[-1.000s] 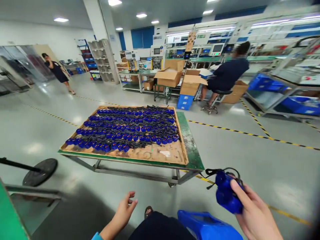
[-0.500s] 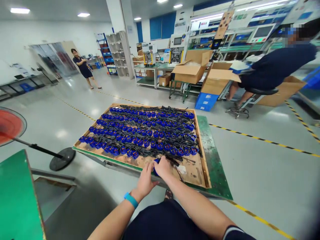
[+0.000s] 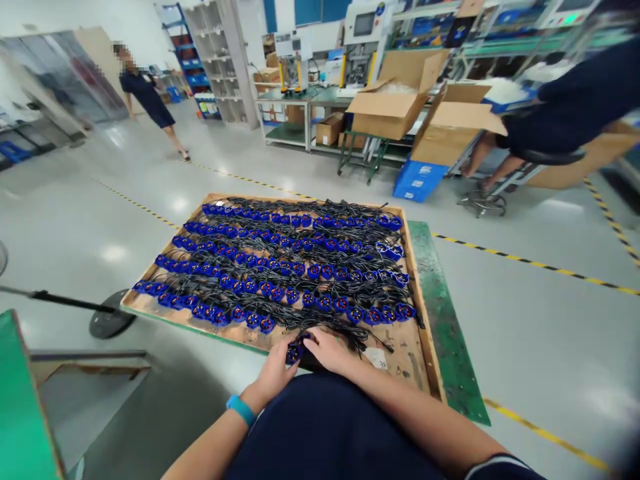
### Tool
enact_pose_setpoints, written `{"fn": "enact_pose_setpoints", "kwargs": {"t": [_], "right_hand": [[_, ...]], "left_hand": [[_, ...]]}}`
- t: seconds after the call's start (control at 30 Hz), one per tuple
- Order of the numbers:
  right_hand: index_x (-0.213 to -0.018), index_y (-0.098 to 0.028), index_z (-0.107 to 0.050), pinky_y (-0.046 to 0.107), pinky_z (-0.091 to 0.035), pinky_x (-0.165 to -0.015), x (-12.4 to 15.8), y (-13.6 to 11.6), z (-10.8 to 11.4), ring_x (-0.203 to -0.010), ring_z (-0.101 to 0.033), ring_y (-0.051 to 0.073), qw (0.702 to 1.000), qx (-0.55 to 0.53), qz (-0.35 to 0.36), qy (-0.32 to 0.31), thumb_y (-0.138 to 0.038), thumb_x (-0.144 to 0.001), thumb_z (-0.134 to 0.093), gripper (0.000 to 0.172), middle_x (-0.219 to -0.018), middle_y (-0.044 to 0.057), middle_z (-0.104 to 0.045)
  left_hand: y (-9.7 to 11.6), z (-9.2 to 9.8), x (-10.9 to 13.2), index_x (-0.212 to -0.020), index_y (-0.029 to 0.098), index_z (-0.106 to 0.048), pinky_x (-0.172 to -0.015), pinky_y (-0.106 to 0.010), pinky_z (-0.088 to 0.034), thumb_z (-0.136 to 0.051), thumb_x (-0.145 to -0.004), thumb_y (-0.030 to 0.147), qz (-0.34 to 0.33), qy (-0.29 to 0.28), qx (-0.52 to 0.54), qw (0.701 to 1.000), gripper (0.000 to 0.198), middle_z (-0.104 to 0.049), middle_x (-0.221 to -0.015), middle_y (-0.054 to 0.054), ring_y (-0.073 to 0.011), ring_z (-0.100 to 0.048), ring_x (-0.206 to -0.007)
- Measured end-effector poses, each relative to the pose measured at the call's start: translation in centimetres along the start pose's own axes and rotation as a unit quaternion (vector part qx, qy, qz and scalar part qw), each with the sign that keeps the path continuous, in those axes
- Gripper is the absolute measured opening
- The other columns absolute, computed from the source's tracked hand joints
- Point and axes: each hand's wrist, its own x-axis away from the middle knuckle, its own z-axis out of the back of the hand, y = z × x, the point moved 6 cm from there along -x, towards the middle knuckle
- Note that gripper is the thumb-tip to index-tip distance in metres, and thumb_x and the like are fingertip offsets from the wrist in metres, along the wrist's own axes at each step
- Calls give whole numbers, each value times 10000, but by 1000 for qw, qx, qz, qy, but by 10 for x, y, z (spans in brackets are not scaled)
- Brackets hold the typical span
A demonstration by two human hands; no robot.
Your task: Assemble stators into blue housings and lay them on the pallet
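Near the front edge of a shallow wooden tray (image 3: 407, 363), my left hand (image 3: 275, 370) is closed around a round blue part (image 3: 293, 353) with a dark, dotted face turned up. Just right of it, my right hand (image 3: 327, 350) has its fingers bent at the part's black cable (image 3: 305, 339); what exactly lies under those fingertips is partly hidden. Across the tray run several rows of like blue parts (image 3: 300, 269) with bundled black cables (image 3: 350, 257) between them. A white paper label (image 3: 376, 358) lies on the tray floor, right of my right hand.
The tray rests on a green-topped table (image 3: 445, 320). A fan stand base (image 3: 113, 317) and a green board (image 3: 23, 400) are on the left. Open cardboard boxes (image 3: 385, 113) and a blue crate (image 3: 420, 180) stand behind. One person (image 3: 145, 93) walks back left; another (image 3: 580, 100) sits at right.
The blue part has come nearer my body and turned face up, my left hand now around it. My right hand has shifted to its cable side. The person at back left has moved.
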Motion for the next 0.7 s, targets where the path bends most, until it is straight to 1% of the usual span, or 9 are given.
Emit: {"fn": "enact_pose_setpoints", "kwargs": {"t": [0.1, 0.17, 0.23, 0.3, 0.37, 0.5, 0.57, 0.63, 0.7], "right_hand": [[-1218, -220, -646, 281, -447, -969, -5, -3, -6, -1123, -638, 213, 999, 17, 30, -2, -332, -821, -714, 419, -1219, 62, -707], [-1170, -211, -676, 295, -446, -971, -13, -6, -12, -1121, -633, 231, 999, 36, 27, 4, -377, -808, -745, 405, -1189, 73, -715], [-1069, -199, -708, 300, -461, -922, -21, -9, -17, -1042, -651, 231, 998, 61, 10, 9, -415, -858, -700, 302, -1084, 77, -735], [-983, -200, -720, 287, -467, -876, -23, -11, -19, -970, -661, 215, 996, 86, -6, 5, -422, -886, -673, 246, -1004, 65, -740], [-967, -217, -718, 265, -466, -858, -17, -11, -16, -944, -664, 196, 994, 112, -20, 0, -424, -890, -674, 226, -988, 44, -739], [-1095, -210, -671, 283, -458, -905, 17, 6, 11, -1053, -646, 219, 978, 186, -93, 34, -406, -942, -605, 258, -1106, 78, -711], [-1155, -171, -629, 323, -464, -892, 36, 25, 31, -1069, -646, 257, 959, 231, -152, 61, -375, -954, -575, 292, -1117, 129, -696], [-1214, -136, -588, 343, -475, -833, 48, 46, 49, -1014, -669, 285, 940, 266, -201, 70, -323, -935, -589, 336, -1089, 164, -695], [-1185, -129, -597, 337, -475, -776, 52, 63, 61, -938, -689, 285, 930, 289, -219, 60, -258, -927, -575, 290, -1049, 167, -702]], "left_hand": [[-18, 29, -6, -1286, 196, -559, -1046, -542, -499, -639, -833, 231, -9, 11, -25, 1000, 461, -655, -1244, -137, -294, -608, -1208], [-27, 42, -12, -1268, 210, -582, -1012, -521, -514, -668, -825, 273, -21, 20, -61, 998, 455, -671, -1219, -122, -294, -621, -1167], [-33, 46, -17, -1270, 216, -589, -964, -482, -537, -689, -814, 290, -37, 8, -99, 994, 473, -687, -1187, -112, -288, -642, -1110], [-37, 43, -21, -1276, 207, -582, -949, -466, -541, -701, -811, 290, -50, -23, -126, 991, 487, -686, -1195, -119, -294, -647, -1098], [-41, 38, -22, -1295, 185, -557, -967, -461, -535, -722, -802, 273, -52, -50, -151, 986, 527, -674, -1224, -132, -304, -642, -1119], [-44, 32, -18, -1368, 182, -475, -1001, -432, -528, -759, -768, 176, -44, -72, -179, 980, 663, -649, -1282, -139, -295, -636, -1170], [-43, 31, -16, -1325, 199, -499, -997, -426, -532, -768, -769, 171, -42, -72, -181, 980, 619, -655, -1270, -130, -290, -644, -1159], [-41, 31, -14, -1245, 196, -543, -969, -453, -544, -783, -776, 222, -36, -70, -187, 979, 527, -687, -1172, -122, -307, -658, -1107], [-41, 30, -14, -1193, 185, -564, -939, -488, -556, -791, -784, 284, -20, -61, -188, 980, 479, -705, -1063, -113, -328, -664, -1066]]}}
